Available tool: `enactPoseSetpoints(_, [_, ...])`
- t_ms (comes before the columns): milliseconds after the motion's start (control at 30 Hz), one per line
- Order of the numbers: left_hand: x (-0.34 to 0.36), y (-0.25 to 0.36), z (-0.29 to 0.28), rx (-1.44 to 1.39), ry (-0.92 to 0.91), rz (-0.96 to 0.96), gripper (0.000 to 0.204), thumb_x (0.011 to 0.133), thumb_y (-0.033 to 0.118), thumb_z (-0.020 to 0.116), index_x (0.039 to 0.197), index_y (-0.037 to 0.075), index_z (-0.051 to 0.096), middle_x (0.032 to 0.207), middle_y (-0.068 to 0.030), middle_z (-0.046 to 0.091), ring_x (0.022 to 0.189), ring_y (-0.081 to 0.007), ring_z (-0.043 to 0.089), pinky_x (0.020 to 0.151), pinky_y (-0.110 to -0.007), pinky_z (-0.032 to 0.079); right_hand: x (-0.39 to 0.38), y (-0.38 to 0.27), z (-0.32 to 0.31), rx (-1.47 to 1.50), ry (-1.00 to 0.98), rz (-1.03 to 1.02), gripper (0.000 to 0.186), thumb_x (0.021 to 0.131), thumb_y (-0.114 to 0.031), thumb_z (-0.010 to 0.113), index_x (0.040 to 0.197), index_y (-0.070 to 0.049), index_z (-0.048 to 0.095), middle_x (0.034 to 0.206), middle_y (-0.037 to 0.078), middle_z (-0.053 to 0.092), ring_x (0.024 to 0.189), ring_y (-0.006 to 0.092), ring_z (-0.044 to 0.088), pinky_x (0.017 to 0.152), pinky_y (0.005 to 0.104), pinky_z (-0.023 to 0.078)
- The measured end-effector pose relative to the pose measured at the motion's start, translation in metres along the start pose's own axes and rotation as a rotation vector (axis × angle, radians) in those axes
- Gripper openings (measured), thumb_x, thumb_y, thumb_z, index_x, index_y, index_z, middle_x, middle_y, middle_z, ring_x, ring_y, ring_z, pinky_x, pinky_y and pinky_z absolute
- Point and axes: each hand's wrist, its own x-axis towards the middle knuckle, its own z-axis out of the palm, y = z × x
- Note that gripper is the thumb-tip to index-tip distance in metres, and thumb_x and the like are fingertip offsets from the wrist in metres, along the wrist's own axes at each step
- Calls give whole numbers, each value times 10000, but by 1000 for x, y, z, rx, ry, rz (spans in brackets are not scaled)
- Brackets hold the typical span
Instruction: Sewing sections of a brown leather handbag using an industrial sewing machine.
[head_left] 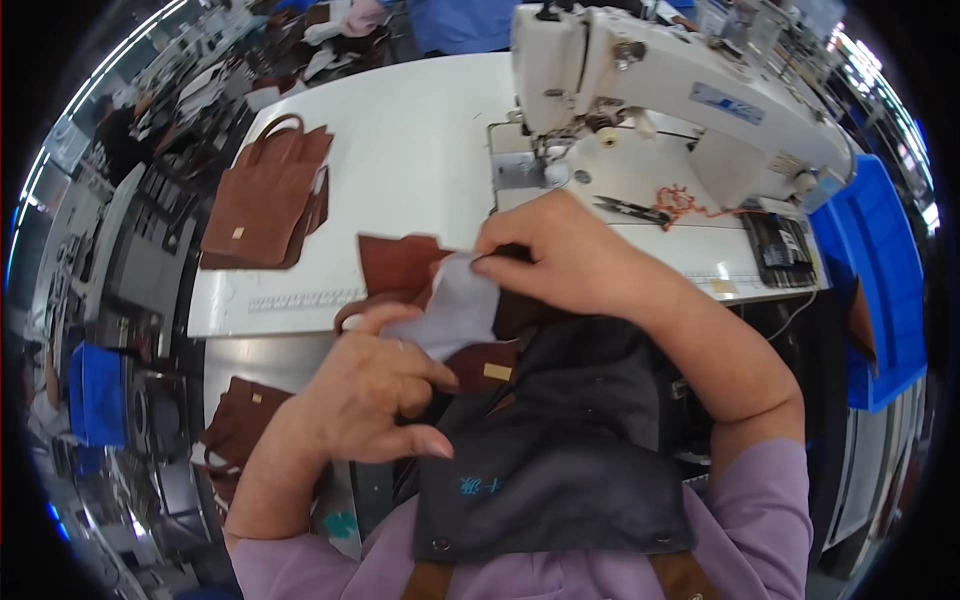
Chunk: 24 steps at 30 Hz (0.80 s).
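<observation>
A brown leather bag piece (400, 262) with a pale grey-white lining (452, 308) is up in front of my chest, over the table's near edge. My right hand (560, 250) pinches its dark upper edge between thumb and fingers. On the other side my left hand (370, 390) has its fingers curled against the lining and leather, its thumb held away. A small gold plate (497, 371) shows on the leather below the lining. Part of the piece is hidden behind my hands, and its lower part lies against my dark apron (560, 490).
A white sewing machine (690, 80) stands at the back right. Black thread snips (632, 210) and tangled orange thread (680, 203) lie beside it. Brown bag pieces (262, 200) rest on the white table (420, 130), others (245, 420) lower left. Blue bin (885, 290) at right.
</observation>
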Motion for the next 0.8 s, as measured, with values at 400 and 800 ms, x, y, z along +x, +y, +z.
enactPoseSetpoints(400, [35,9,1,471,703,-306,359,801,403,806,930,76,730,920,-59,705,805,-207,654,901,-372,403,6,-25,10,13,-20,-19,154,831,-168,713,898,-29,712,753,167,682,717,352,674,665,420,534])
enactPoseSetpoints(800, [41,-23,15,-105,579,-362,179,768,95,758,935,78,695,822,-39,675,735,-201,578,731,-338,405,-17,-21,21,-17,189,-16,301,806,-114,765,1066,-103,612,904,69,682,773,291,683,636,393,536])
